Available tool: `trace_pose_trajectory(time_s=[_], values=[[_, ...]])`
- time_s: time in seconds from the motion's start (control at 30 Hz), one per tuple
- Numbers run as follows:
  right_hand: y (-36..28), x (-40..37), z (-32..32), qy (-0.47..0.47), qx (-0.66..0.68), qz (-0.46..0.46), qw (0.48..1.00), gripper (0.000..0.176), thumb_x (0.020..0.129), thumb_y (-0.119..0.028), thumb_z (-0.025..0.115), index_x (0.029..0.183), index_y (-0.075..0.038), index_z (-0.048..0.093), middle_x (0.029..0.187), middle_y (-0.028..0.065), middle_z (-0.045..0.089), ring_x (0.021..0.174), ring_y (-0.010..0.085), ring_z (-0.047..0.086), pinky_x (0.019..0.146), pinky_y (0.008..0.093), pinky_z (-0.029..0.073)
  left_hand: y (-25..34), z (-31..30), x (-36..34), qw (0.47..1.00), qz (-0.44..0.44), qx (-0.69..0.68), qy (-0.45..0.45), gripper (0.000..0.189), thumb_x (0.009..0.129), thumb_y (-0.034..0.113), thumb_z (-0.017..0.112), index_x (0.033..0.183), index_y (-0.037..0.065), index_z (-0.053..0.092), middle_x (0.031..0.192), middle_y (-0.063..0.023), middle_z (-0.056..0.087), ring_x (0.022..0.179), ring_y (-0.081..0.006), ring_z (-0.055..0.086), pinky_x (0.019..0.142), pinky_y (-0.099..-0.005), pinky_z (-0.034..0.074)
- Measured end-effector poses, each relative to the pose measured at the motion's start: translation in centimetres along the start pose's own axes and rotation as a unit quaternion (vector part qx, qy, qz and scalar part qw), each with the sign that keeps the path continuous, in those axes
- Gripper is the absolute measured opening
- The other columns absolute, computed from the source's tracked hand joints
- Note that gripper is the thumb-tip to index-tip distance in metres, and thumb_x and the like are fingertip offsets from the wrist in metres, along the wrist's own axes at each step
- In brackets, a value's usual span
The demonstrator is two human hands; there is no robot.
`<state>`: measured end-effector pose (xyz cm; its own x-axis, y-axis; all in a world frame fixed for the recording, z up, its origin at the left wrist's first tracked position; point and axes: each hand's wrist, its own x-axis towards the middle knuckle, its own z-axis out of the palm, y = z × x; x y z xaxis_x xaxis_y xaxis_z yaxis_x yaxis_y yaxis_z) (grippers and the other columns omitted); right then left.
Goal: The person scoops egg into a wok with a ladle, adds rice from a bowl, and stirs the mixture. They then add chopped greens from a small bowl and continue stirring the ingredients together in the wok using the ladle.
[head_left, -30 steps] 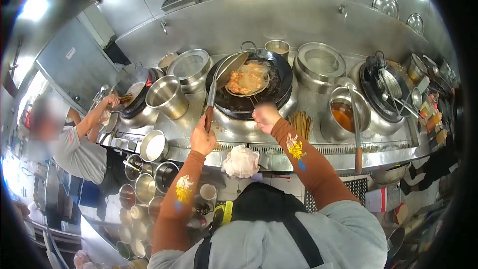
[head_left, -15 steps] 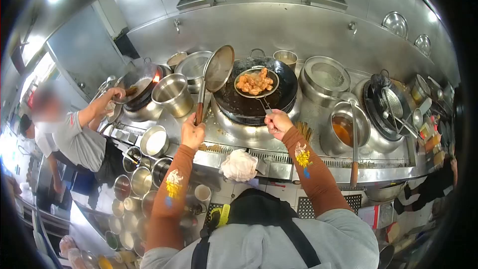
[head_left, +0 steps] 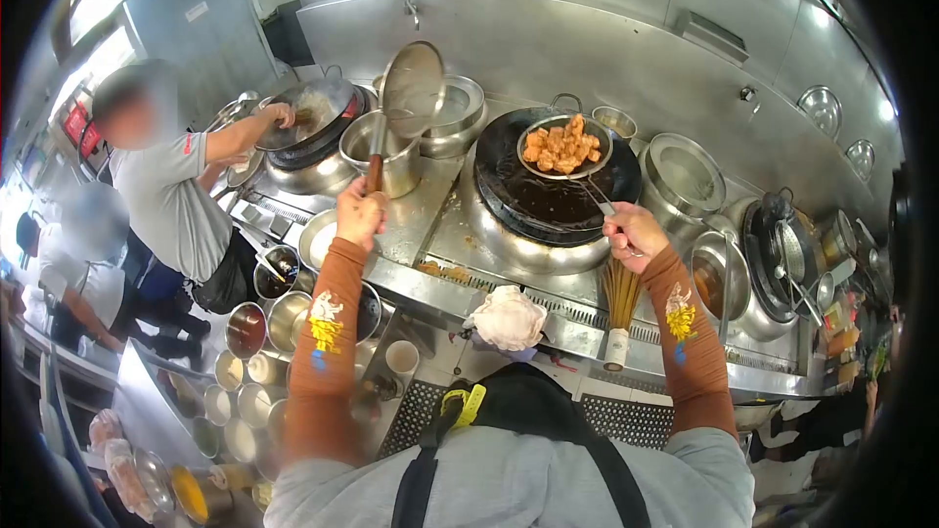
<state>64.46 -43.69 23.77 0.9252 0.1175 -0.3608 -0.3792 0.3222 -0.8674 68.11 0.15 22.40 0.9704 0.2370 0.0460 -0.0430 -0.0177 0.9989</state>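
My left hand (head_left: 361,215) is closed around the wooden handle of a large round skimmer (head_left: 413,88). Its wide disc is tilted up above a steel pot (head_left: 396,174), left of the wok. My right hand (head_left: 634,235) grips the short handle of a round strainer (head_left: 562,176), which is level over the black wok (head_left: 499,198). Browned, fried-looking pieces of food (head_left: 562,145) are heaped in the strainer. Dark liquid appears to lie in the wok beneath it.
A co-worker (head_left: 166,176) stirs a steaming wok (head_left: 311,112) at the left. A bamboo brush (head_left: 621,298) and a crumpled white cloth (head_left: 507,318) sit at the front edge. To the right are a lidded pot (head_left: 685,171), a pot of brown liquid (head_left: 711,279) and another wok.
The view has swung left. The skimmer has shifted away from the wok toward the steel pot. The strainer stays over the wok, and the food in it sits in a different heap.
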Motion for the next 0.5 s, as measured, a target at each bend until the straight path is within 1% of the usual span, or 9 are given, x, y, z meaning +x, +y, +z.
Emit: trace_pose_trajectory(time_s=[0.1,0.2,0.27,0.33,0.37,0.4,0.43,0.47,0.5], values=[[-1.8,-0.5,4.8,-0.02,-0.026,-0.002,0.999,0.017,0.088,0.0,0.049,0.104,-0.003,0.05,0.066,0.0037,0.051,0.04,0.0066,0.04,0.032,0.0185,0.029,-1.0,-3.8,3.0,0.999,0.029,0.022,0.026,0.034,0.076,0.006,0.053,0.109,-0.001,0.058,0.063,-0.0028,0.052,0.043,-0.0108,0.048,0.035,-0.0257,0.037],[-1.5,1.9,9.0,-0.056,-0.028,-0.024,0.998,0.013,0.088,0.0,0.049,0.101,-0.003,0.051,0.066,0.0036,0.051,0.04,0.0063,0.041,0.031,0.0192,0.029,-2.7,-6.5,6.0,0.995,0.047,0.078,0.051,0.034,0.075,0.005,0.05,0.107,-0.003,0.059,0.058,-0.005,0.051,0.042,-0.0127,0.049,0.036,-0.0273,0.039],[-0.6,3.8,12.7,-0.078,-0.023,-0.038,0.996,0.013,0.087,0.001,0.049,0.098,-0.003,0.052,0.064,0.003,0.051,0.04,0.007,0.041,0.031,0.0196,0.029,-3.6,-7.1,7.2,0.992,0.06,0.087,0.074,0.032,0.073,0.006,0.051,0.102,-0.003,0.061,0.058,-0.0082,0.054,0.041,-0.0167,0.052,0.037,-0.0315,0.042],[1.6,7.7,16.0,-0.109,-0.024,-0.05,0.992,0.025,0.086,0.002,0.049,0.11,-0.001,0.05,0.062,0.0029,0.051,0.039,0.0081,0.042,0.032,0.0208,0.029,-5.2,-7.6,8.7,0.982,0.1,0.13,0.098,0.031,0.072,0.007,0.052,0.1,-0.002,0.062,0.06,-0.0101,0.057,0.042,-0.0185,0.053,0.039,-0.0334,0.044],[2.9,9.0,18.5,-0.092,-0.038,-0.062,0.993,0.037,0.084,0.001,0.048,0.121,0.0,0.045,0.062,0.0037,0.052,0.039,0.009,0.042,0.032,0.0226,0.03,-5.6,-7.6,9.1,0.981,0.09,0.141,0.102,0.029,0.072,0.009,0.053,0.097,-0.001,0.063,0.062,-0.0131,0.059,0.041,-0.0202,0.055,0.04,-0.0349,0.044],[4.1,10.3,21.0,-0.075,-0.052,-0.074,0.993,0.049,0.083,0.001,0.048,0.132,0.002,0.039,0.061,0.0044,0.053,0.038,0.0099,0.043,0.032,0.0243,0.031,-4.9,-7.2,8.9,0.977,0.053,0.171,0.113,0.027,0.073,0.01,0.053,0.095,0.0,0.063,0.066,-0.0169,0.062,0.051,-0.0258,0.061,0.05,-0.0378,0.049],[6.2,13.0,22.6,-0.079,-0.088,-0.083,0.989,0.058,0.082,0.001,0.048,0.138,0.002,0.031,0.063,0.0062,0.055,0.039,0.0112,0.046,0.032,0.0263,0.032,-7.9,-7.7,11.4,0.973,0.082,0.182,0.112,0.035,0.074,0.007,0.052,0.106,0.001,0.062,0.063,-0.0127,0.059,0.047,-0.0212,0.056,0.044,-0.035,0.045],[8.0,15.0,24.2,-0.083,-0.122,-0.092,0.985,0.068,0.081,0.001,0.048,0.144,0.002,0.023,0.064,0.008,0.057,0.039,0.0125,0.048,0.033,0.0283,0.033,-9.2,-8.1,12.7,0.967,0.105,0.202,0.114,0.04,0.074,0.006,0.051,0.112,0.002,0.061,0.062,-0.0111,0.058,0.046,-0.019,0.055,0.042,-0.0338,0.044],[9.0,15.0,26.2,-0.051,-0.167,-0.105,0.979,0.065,0.08,0.001,0.047,0.142,0.001,0.028,0.063,0.0078,0.055,0.038,0.0133,0.047,0.033,0.0286,0.032,-10.6,-8.5,13.9,0.959,0.128,0.223,0.116,0.045,0.074,0.005,0.05,0.118,0.003,0.061,0.061,-0.0095,0.057,0.044,-0.0168,0.053,0.039,-0.0326,0.042]])
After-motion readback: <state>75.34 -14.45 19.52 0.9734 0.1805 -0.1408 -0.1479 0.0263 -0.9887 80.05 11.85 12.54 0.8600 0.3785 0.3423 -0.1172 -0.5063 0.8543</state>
